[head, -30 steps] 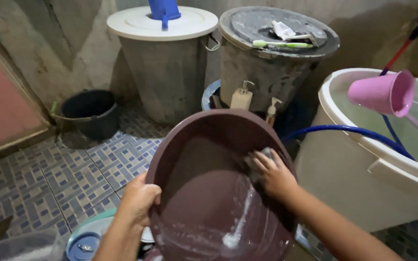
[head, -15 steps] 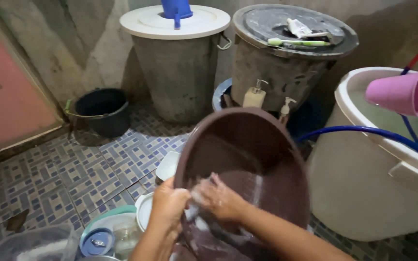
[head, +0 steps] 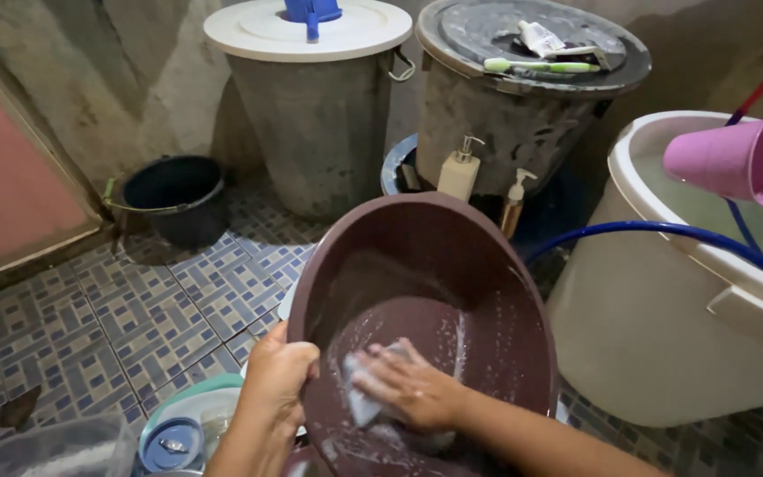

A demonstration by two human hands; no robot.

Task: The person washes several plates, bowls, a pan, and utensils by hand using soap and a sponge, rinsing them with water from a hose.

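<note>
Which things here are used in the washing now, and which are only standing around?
In use: brown basin, sponge, left hand, right hand.
Standing around: pink cup, black bucket, soap dispenser, white tub, blue hose.

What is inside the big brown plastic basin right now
Inside the big brown plastic basin, the right hand presses a pale sponge against the sudsy wall. The left hand grips the rim. The hand and forearm cover the lower part.
</note>
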